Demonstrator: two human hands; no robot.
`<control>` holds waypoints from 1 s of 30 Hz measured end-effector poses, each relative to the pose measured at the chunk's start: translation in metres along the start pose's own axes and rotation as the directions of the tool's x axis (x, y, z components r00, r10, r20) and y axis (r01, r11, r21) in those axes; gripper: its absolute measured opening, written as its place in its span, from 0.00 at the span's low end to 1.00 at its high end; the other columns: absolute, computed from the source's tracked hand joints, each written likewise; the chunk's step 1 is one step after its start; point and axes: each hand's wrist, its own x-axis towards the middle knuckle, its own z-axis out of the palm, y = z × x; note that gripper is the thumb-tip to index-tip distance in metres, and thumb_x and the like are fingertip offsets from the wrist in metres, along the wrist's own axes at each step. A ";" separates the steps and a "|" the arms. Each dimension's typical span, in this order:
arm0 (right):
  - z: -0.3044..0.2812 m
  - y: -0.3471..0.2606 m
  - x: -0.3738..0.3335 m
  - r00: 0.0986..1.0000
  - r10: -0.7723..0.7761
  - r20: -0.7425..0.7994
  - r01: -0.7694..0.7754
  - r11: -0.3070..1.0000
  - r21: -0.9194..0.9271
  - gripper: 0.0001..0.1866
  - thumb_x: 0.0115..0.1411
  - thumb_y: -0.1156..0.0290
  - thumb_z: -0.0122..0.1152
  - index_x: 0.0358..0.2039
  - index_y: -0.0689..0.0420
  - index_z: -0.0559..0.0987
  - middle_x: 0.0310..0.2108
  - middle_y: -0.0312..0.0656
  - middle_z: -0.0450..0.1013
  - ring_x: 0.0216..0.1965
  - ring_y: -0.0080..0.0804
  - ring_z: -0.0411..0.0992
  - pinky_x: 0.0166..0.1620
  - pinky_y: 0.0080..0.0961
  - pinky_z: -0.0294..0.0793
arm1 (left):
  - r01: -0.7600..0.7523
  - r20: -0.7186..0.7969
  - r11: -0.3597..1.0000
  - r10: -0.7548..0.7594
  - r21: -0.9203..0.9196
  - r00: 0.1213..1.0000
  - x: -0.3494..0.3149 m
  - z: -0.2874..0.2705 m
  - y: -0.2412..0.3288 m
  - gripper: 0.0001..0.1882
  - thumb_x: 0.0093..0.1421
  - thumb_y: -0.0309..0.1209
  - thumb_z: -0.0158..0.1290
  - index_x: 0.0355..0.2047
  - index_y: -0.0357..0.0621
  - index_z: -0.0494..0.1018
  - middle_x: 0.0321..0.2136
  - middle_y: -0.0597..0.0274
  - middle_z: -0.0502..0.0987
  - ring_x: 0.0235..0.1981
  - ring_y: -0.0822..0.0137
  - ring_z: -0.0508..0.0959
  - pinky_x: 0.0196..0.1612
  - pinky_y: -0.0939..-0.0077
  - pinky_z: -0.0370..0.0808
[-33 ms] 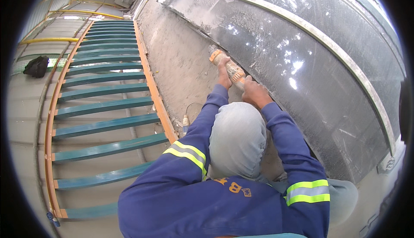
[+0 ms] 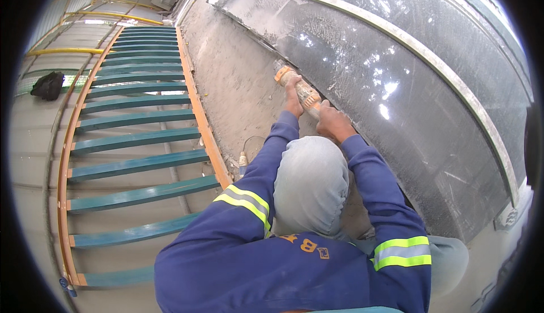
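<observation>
A dusty orange-and-grey power grinder point(image 2: 306, 96) lies along the edge of a dark, glossy slab point(image 2: 408, 114). My left hand point(image 2: 292, 94) is wrapped round the front of its body, close to the head. Further back, my right hand point(image 2: 334, 122) grips the rear end, beside the slab's edge. The tool's front end point(image 2: 280, 65) points away from me and sits against or very near that edge; dust blurs the exact contact. Both arms are stretched forward in blue sleeves with reflective bands.
To the left stands a long ladder-like rack point(image 2: 141, 137) with orange rails and teal crossbars. A cable connector point(image 2: 243, 160) is on the dusty floor point(image 2: 226, 80) by my left forearm. A pale metal strip point(image 2: 396, 32) crosses the slab. A black bag point(image 2: 47, 86) is at far left.
</observation>
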 end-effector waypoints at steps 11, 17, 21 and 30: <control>0.011 0.000 0.016 0.993 -0.050 -0.109 0.052 0.999 0.013 0.19 0.52 0.75 0.54 0.44 0.69 0.67 0.42 0.72 0.74 0.47 0.68 0.74 0.51 0.53 0.73 | -0.020 0.084 0.985 0.034 -0.169 0.996 -0.006 0.007 0.008 0.18 0.54 0.39 0.60 0.39 0.42 0.68 0.27 0.55 0.75 0.27 0.55 0.81 0.34 0.53 0.83; 0.000 -0.009 -0.010 0.999 0.024 -0.040 -0.026 0.998 -0.057 0.21 0.53 0.69 0.62 0.43 0.67 0.66 0.40 0.68 0.76 0.47 0.66 0.74 0.49 0.53 0.73 | 0.021 0.020 0.982 -0.018 -0.186 1.000 -0.032 0.009 -0.001 0.18 0.52 0.39 0.62 0.37 0.43 0.70 0.24 0.56 0.75 0.25 0.57 0.80 0.31 0.59 0.82; 0.005 0.002 -0.014 0.999 -0.035 -0.040 0.033 0.998 -0.060 0.27 0.51 0.68 0.68 0.44 0.67 0.64 0.40 0.69 0.75 0.47 0.67 0.74 0.49 0.54 0.73 | 0.006 0.041 0.979 0.002 -0.202 0.999 -0.040 0.012 -0.008 0.16 0.52 0.40 0.61 0.33 0.44 0.71 0.23 0.58 0.75 0.22 0.60 0.79 0.27 0.61 0.80; 0.017 0.019 0.003 1.000 0.016 -0.006 -0.017 0.995 -0.102 0.27 0.51 0.68 0.67 0.45 0.67 0.63 0.40 0.69 0.75 0.47 0.68 0.74 0.49 0.54 0.73 | -0.027 -0.073 0.985 0.015 -0.173 0.997 -0.049 0.022 -0.010 0.17 0.52 0.41 0.60 0.31 0.42 0.70 0.22 0.60 0.73 0.19 0.60 0.78 0.24 0.63 0.80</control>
